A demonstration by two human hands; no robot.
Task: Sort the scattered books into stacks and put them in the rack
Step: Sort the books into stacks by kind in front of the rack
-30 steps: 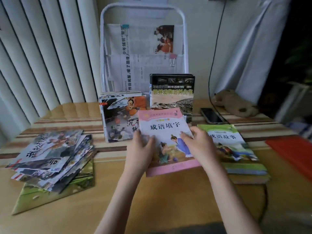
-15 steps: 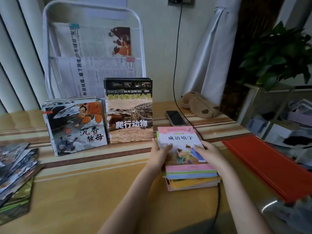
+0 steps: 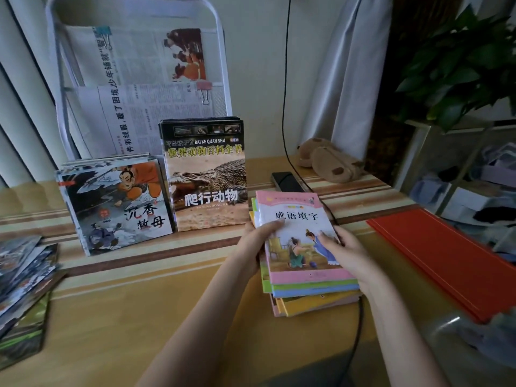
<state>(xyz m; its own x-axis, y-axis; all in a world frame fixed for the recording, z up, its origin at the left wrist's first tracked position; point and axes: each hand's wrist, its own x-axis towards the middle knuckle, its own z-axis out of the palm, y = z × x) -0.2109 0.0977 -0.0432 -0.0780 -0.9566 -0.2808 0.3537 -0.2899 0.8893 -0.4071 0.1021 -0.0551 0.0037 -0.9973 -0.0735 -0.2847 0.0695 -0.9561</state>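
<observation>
A pink-covered book tops a stack of several colourful books lying flat on the table, right of centre. My left hand grips the stack's left edge, and my right hand grips its right edge, fingers on the pink cover. Behind, two upright stacks lean against the white wire rack: a comic with an orange-robed figure and a crocodile encyclopedia. A messy pile of scattered books lies at the far left.
Newspapers fill the rack. A phone and a black cable lie behind the stack; a brown plush pouch sits further back. A red folder lies at right, a potted plant above it.
Both hands carried the pink book rightward and set it on the stack at right; they now hold that stack's sides. The view turned to the right.
</observation>
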